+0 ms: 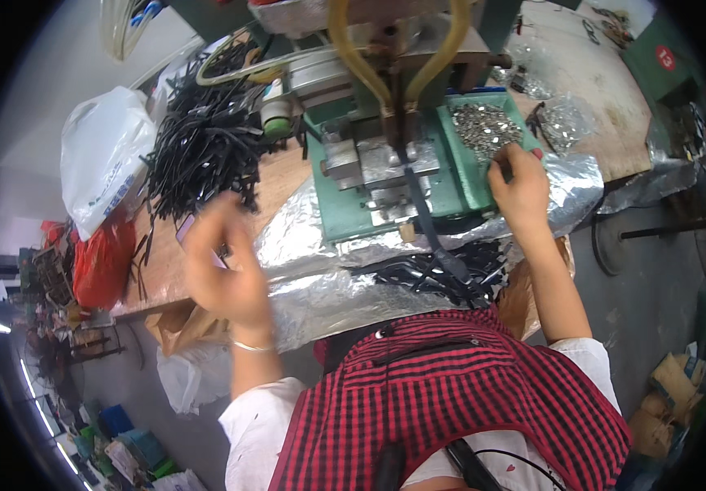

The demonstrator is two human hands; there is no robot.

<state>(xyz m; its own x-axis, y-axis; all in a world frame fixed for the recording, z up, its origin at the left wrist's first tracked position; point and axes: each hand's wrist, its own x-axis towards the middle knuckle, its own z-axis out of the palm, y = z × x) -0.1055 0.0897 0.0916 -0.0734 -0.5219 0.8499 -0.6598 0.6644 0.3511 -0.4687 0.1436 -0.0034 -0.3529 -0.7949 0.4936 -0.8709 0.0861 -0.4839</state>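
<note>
My right hand (521, 190) is at the right side of a green tray (473, 184), its fingers curled and closed at the edge of a heap of small shiny metal pieces (482, 127). Whatever is between those fingertips is too small to make out. My left hand (226, 266), smeared by motion, is over the table's left part, near a pile of black straps (205, 135). Behind it shows part of a flat purplish thing (186, 227). One black strap (422, 209) runs from the metal block of a green bench machine (340, 217) down toward my apron.
More black straps (418, 274) lie on silver foil (295, 282) along the front edge. A white plastic bag (106, 155) and a red bag (106, 262) stand at the left. Yellowish hoses (353, 53) come down to the machine. Clear plastic bags (566, 123) lie at the right.
</note>
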